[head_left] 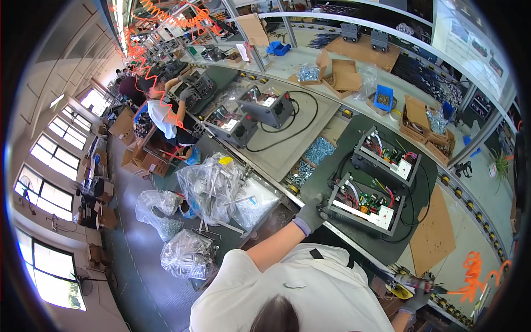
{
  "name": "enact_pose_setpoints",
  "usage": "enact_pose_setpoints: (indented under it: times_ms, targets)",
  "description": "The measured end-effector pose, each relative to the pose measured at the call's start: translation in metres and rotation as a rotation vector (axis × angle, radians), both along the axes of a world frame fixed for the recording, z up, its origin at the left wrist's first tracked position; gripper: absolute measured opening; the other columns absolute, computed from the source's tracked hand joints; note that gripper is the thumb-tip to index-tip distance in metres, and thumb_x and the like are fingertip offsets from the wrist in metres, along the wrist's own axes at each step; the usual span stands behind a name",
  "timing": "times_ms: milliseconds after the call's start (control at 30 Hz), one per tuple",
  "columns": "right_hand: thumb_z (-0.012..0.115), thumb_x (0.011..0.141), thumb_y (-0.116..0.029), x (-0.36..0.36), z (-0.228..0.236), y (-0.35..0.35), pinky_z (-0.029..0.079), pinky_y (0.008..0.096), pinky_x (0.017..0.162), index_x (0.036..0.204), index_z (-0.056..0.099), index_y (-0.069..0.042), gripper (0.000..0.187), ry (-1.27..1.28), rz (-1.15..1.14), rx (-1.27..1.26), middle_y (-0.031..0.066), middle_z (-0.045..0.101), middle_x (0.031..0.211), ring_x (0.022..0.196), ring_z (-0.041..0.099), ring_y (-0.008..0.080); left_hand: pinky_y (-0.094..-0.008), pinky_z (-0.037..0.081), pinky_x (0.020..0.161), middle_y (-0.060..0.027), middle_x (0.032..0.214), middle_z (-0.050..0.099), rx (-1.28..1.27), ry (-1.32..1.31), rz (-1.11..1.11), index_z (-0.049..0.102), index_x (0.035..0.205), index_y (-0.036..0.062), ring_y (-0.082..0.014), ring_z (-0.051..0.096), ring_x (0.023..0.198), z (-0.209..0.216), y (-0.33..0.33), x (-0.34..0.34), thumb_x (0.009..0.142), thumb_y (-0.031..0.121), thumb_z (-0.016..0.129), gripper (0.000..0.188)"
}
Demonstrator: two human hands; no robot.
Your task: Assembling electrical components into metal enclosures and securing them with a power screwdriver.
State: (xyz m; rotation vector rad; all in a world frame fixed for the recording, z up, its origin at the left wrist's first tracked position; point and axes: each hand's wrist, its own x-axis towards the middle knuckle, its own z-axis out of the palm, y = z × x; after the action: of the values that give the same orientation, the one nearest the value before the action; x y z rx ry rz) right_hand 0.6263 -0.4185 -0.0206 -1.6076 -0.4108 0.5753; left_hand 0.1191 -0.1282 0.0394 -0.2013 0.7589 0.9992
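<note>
Two open dark metal cases with circuit boards and wires inside, a nearer case (365, 205) and a farther case (387, 157), stand side by side on a dark green mat (332, 166). My left hand (311, 214), in a grey glove, is at the left end of the nearer case with its fingers curled. Whether it grips the case or a small part is hidden. Low on the right, my gloved right hand (418, 299) is closed around an air screwdriver (406, 281), whose orange coiled hose (472, 271) runs off to the right. Black power cords loop beside the cases.
Beyond the mat lie loose screws (319, 150) and two more open cases (268, 108) on a board. Screw boxes (417, 119) and a blue bin (383, 98) line the far side. Plastic bags (210, 185) fill the left bench. Another person (163, 110) works farther left.
</note>
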Motion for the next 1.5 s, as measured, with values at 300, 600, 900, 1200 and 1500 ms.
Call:
enact_pose_setpoints:
  times_ms: [300, 600, 900, 1200, 1500]
  targets:
    - [0.061, 0.093, -0.055, -0.133, 0.166, 0.186, 0.030, 0.0745, 0.107, 0.127, 0.062, -0.016, 0.052, 0.871, 0.482, 0.888, 0.0079, 0.064, 0.127, 0.126, 0.055, 0.0338, -0.0208, 0.048, 0.065, -0.0023, 0.102, 0.058, 0.288, 0.055, -0.348, 0.051, 0.136, 0.0029, -0.0093, 0.055, 0.079, 0.011, -0.033, 0.056, 0.098, 0.017, 0.060, 0.042]
    - [0.065, 0.094, -0.034, -0.204, 0.163, 0.263, 0.055, 0.0363, 0.069, 0.113, 0.058, -0.010, 0.032, 0.786, 0.462, 0.686, 0.0064, 0.065, 0.091, 0.086, 0.064, 0.0226, -0.0188, 0.042, 0.058, -0.0017, 0.097, 0.060, 0.409, 0.436, -0.520, 0.058, 0.131, 0.0026, -0.0053, 0.051, 0.075, 0.058, -0.050, 0.052, 0.103, 0.023, 0.052, 0.035]
    - [0.063, 0.093, -0.027, -0.209, 0.186, 0.288, 0.052, 0.0370, 0.070, 0.111, 0.060, -0.010, 0.024, 0.689, 0.492, 0.750, 0.0058, 0.065, 0.086, 0.081, 0.062, 0.0206, -0.0177, 0.036, 0.053, -0.0006, 0.089, 0.059, 0.445, 0.533, -0.494, 0.063, 0.120, 0.0021, -0.0041, 0.045, 0.069, 0.045, -0.055, 0.060, 0.103, 0.034, 0.055, 0.037]
    - [0.059, 0.094, -0.023, -0.210, 0.198, 0.305, 0.052, 0.0371, 0.069, 0.112, 0.058, -0.009, 0.023, 0.674, 0.569, 0.764, 0.0090, 0.063, 0.087, 0.080, 0.061, 0.0222, -0.0190, 0.035, 0.052, -0.0025, 0.086, 0.059, 0.360, 0.378, -0.424, 0.064, 0.109, 0.0007, -0.0055, 0.046, 0.065, 0.038, -0.042, 0.074, 0.102, 0.045, 0.055, 0.046]
    - [0.059, 0.095, -0.025, -0.197, 0.206, 0.293, 0.054, 0.0448, 0.079, 0.123, 0.055, -0.006, 0.035, 0.453, 0.537, 0.820, 0.0125, 0.065, 0.100, 0.090, 0.064, 0.0293, -0.0210, 0.036, 0.053, 0.0003, 0.075, 0.057, 0.410, 0.498, -0.425, 0.065, 0.097, 0.0027, -0.0054, 0.048, 0.061, 0.056, -0.027, 0.098, 0.099, 0.044, 0.061, 0.042]
